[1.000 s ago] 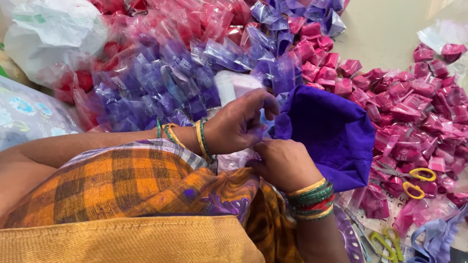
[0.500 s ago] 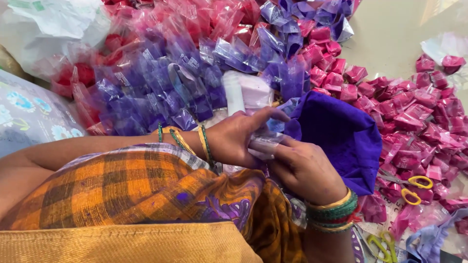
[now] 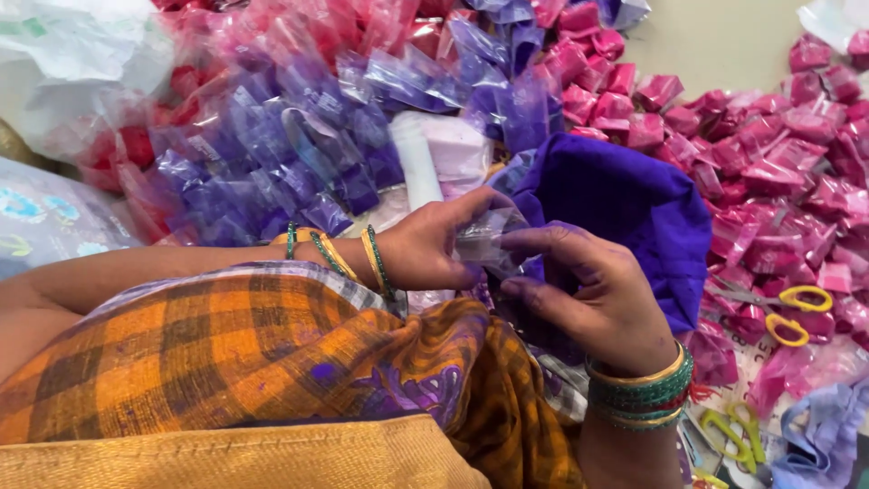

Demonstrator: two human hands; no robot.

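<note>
Head view, single entry. Left hand [image 3: 425,249]: mine, reaching in from the left across my lap, thumb and fingers pinched on a small clear plastic pouch [image 3: 484,240]. Right hand [image 3: 593,294]: mine, coming up from below, fingers curled and gripping the same pouch from its right side, so both hands hold it between them, just above my knee. Pouch: transparent, crinkled, its contents too hard to make out.

Purple cloth [image 3: 634,208]: a bunched piece of fabric lying directly behind my right hand, touching it, draped over my lap edge. Bangles: green and gold ones [image 3: 348,258] on my left wrist, a thicker green, red and gold stack [image 3: 638,389] on my right wrist. Garment: orange and brown checked fabric [image 3: 181,353] with a purple print covering my lap at lower left.

Surroundings: heap of purple packets [image 3: 272,145] beyond my left hand; spread of pink packets [image 3: 778,172] to the right of the cloth; red packets [image 3: 136,145] at far left of the heap. White roll-shaped bundle [image 3: 434,158] sitting among the purple packets, just beyond my left fingers. Yellow-handled scissors [image 3: 792,312] lying on the pink packets, to the right of my right hand, apart from it. White plastic bag [image 3: 72,45] at upper left.
</note>
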